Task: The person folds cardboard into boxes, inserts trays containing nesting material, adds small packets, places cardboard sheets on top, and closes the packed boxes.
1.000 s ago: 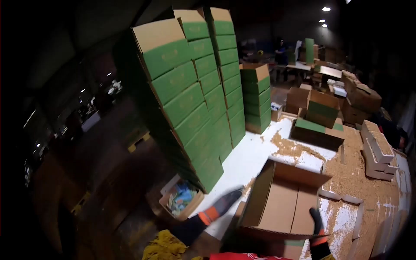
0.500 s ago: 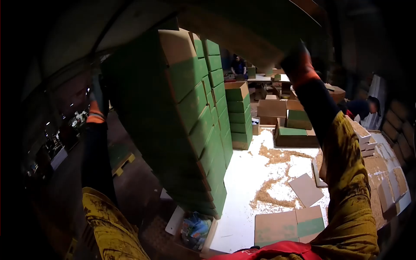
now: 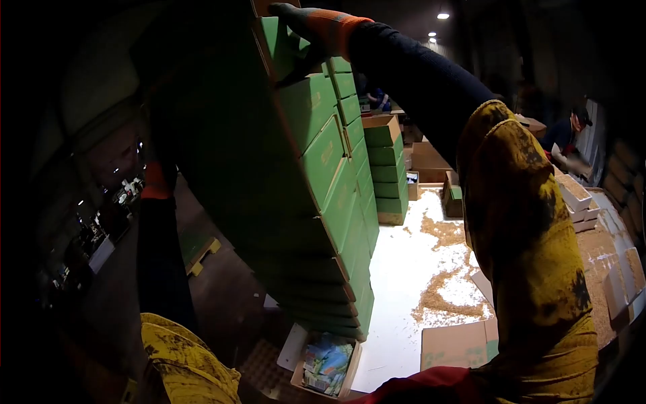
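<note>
Our right hand (image 3: 321, 30), in a dark and orange glove, is not clenched: the fingers and the thumb are spread against the green face of the top box (image 3: 274, 44), high on the near stack (image 3: 330, 165). Our left hand (image 3: 160, 153) is raised at the dark side of this stack, and we cannot tell whether its grip is closed. The tall stack stands between our arms and hides much of what is behind it. Our right sleeve (image 3: 525, 202) also covers a part of the worktop (image 3: 393, 283). At the foot of the stack there is an open carton (image 3: 353, 384) with blue and green packets (image 3: 328, 363). Beside it, a flat cardboard (image 3: 452, 345) lies on the worktop, near the brown crumbs (image 3: 437, 296). Farther away we see a shorter stack (image 3: 390, 178) and, at the right, white-sided trays (image 3: 574, 195) near another person (image 3: 560, 135).
</note>
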`<state>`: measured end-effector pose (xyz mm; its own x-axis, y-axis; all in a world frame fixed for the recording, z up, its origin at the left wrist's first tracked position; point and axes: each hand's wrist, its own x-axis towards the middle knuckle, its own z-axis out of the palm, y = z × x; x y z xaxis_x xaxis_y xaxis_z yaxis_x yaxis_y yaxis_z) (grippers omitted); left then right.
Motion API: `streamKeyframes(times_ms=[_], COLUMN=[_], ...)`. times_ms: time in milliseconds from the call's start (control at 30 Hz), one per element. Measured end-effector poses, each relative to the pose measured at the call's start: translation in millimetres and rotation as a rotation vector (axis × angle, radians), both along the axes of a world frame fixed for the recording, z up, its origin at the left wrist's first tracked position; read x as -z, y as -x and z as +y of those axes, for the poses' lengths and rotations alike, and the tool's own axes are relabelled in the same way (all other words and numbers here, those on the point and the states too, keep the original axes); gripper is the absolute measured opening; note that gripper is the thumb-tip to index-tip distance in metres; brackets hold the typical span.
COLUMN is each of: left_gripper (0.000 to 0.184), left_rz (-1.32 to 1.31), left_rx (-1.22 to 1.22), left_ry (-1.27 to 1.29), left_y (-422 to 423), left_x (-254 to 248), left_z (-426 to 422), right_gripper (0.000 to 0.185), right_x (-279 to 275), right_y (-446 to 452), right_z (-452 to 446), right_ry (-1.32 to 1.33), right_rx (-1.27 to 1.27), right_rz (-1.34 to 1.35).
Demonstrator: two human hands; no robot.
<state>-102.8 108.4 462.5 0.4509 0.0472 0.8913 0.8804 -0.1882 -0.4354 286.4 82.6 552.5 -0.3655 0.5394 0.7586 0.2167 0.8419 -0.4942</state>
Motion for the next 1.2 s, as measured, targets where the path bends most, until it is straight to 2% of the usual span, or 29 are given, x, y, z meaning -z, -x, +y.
streamKeyframes(times_ms=[33, 67, 167, 200, 300, 367, 433, 467, 533, 567, 600, 667, 733, 767, 800, 833, 867, 900, 967, 1067, 1133, 1200], left_gripper=[0.046, 0.046, 0.045, 0.045, 0.045, 0.044, 0.044, 0.044, 0.044, 0.044, 0.043, 0.043, 0.043, 0.043, 0.043, 0.043, 0.042, 0.042, 0.042, 0.042, 0.041, 0.041], left_rz=[-0.009, 0.001, 0.005, 0.006, -0.001, -0.015, -0.026, -0.030, -0.058, -0.081, -0.118, -0.246, -0.428, -0.529, -0.640, -0.755, -0.879, -1.006, -1.133, -1.173, -1.169, -1.170], left_rx=[-0.001, -0.004, -0.012, -0.018, -0.027, -0.039, -0.055, -0.057, -0.055, -0.031, 0.034, 0.227, 0.366, 0.376, 0.325, 0.228, 0.098, -0.010, -0.130, -0.176, -0.163, -0.148], left_ry=[0.010, 0.017, 0.032, 0.035, 0.058, 0.072, 0.080, 0.094, 0.102, 0.102, 0.067, 0.022, 0.150, 0.285, 0.483, 0.712, 0.969, 1.200, 1.456, 1.604, 1.632, 1.637], left_y=[-0.6, -1.9, -5.6, -7.5, -10.5, -11.5, -9.1, -9.8, -8.7, -12.0, -20.4, -50.5, -85.7, -98.4, -108.5, -116.7, -122.2, -123.0, -113.4, -91.9, -82.2, -78.0], left_x=[-1.5, 2.2, 3.9, 3.2, 6.6, 9.7, 9.9, 13.7, 27.2, 44.4, 58.1, 122.4, 241.1, 307.8, 380.7, 449.4, 516.6, 564.2, 609.5, 618.8, 617.4, 614.2], left_z=[-0.8, 1.7, 4.1, 5.4, 5.3, 4.9, 2.0, 3.3, 1.6, -3.8, -14.5, -58.5, -135.9, -173.0, -210.0, -245.4, -283.6, -322.7, -352.9, -344.1, -330.0, -320.1], right_gripper=[0.065, 0.068, 0.068, 0.068, 0.061, 0.048, 0.035, 0.036, 0.055, 0.069, 0.072, 0.078, 0.083, 0.086, 0.099, 0.103, 0.107, 0.103, 0.095, 0.092, 0.088, 0.092], right_x=[-0.4, 3.6, -3.8, -4.1, 21.7, 31.7, 27.2, 41.8, 79.9, 112.7, 156.1, 288.4, 437.0, 504.5, 560.5, 611.4, 657.7, 659.0, 694.0, 699.4, 697.6, 696.1], right_y=[-2.8, -1.2, -4.5, -6.3, -17.5, -26.4, -26.9, -29.7, -33.1, -34.3, -43.2, -74.0, -93.5, -95.1, -89.4, -78.9, -59.8, -41.2, -0.2, 27.9, 37.4, 46.3], right_z=[-1.7, -34.7, -36.6, -33.1, -4.1, 11.2, 50.8, 52.8, 43.4, 42.9, 47.0, 51.9, 40.9, 26.2, 1.5, -16.1, -29.4, -57.4, -55.6, -68.9, -65.7, -61.9], right_ry=[0.020, 0.169, -0.267, -0.412, -0.485, -0.668, -0.657, -0.577, -0.366, -0.230, -0.140, 0.101, 0.404, 0.540, 0.700, 0.794, 0.929, 1.061, 1.051, 1.036, 1.025, 1.021], right_rx=[-0.014, 0.046, 0.698, 0.777, 0.595, 0.721, 0.556, 0.392, 0.064, -0.089, -0.130, -0.087, -0.032, -0.023, -0.022, 0.011, -0.023, -0.033, -0.083, 0.035, 0.067, 0.075], right_rz=[-0.036, 0.001, -0.238, -0.278, -0.133, -0.392, -0.293, -0.132, 0.183, 0.351, 0.400, 0.317, 0.153, 0.089, 0.036, -0.024, 0.095, 0.151, 0.210, 0.225, 0.185, 0.219])
